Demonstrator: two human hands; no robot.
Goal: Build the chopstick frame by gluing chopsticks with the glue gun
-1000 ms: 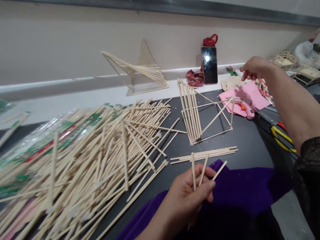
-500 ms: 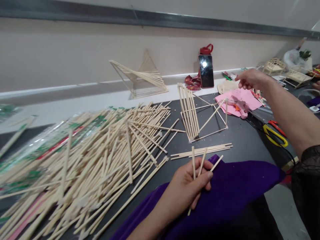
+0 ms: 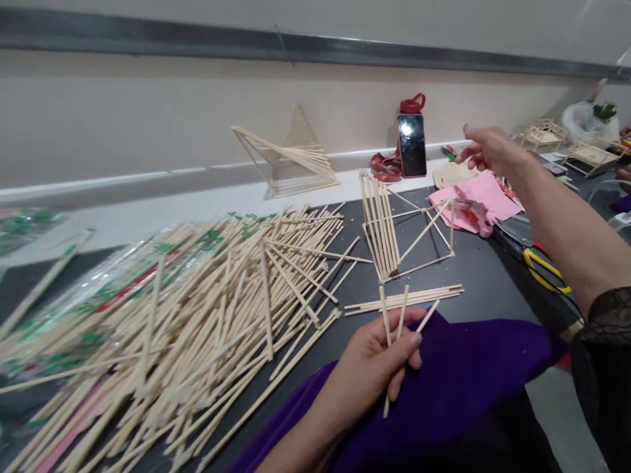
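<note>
Saw a dark table (image 3: pixel 497 282) below a pale wall (image 3: pixel 148 112). Found over its left side a wide heap of sticks (image 3: pixel 211 348), partly in clear wrappers (image 3: pixel 128 263) printed green and red. Noted purple cloth (image 3: pixel 473 368) at the near edge, below the left hand (image 3: pixel 382 355). Saw a twisted stick frame (image 3: pixel 305 154) close to the wall and a slatted stick frame (image 3: pixel 380 230) on the table, just right of the heap.

Saw the right hand (image 3: pixel 486 150) hanging out over pink sheets (image 3: pixel 503 205), fingers loosely curled, thumb apart, with nothing visible in its grasp. Spotted a dark phone (image 3: pixel 412 146) propped by a red-capped bottle (image 3: pixel 411 105), a pink glue gun (image 3: pixel 486 228) at the near edge of the pink sheets, and yellow-and-red scissors (image 3: pixel 528 259) under the right forearm.

Noted a thin row of loose sticks (image 3: pixel 424 295) between slatted frame and left hand. Saw that left hand pinched on three fanned sticks (image 3: pixel 385 315), above the purple cloth. Could not tell, behind the fingers, joined sticks from merely bundled ones.

Judged the step in hand as steadying the fanned sticks while reaching outward on the right; judged the next move to call for a still left pinch and a careful path around the slatted frame.
</note>
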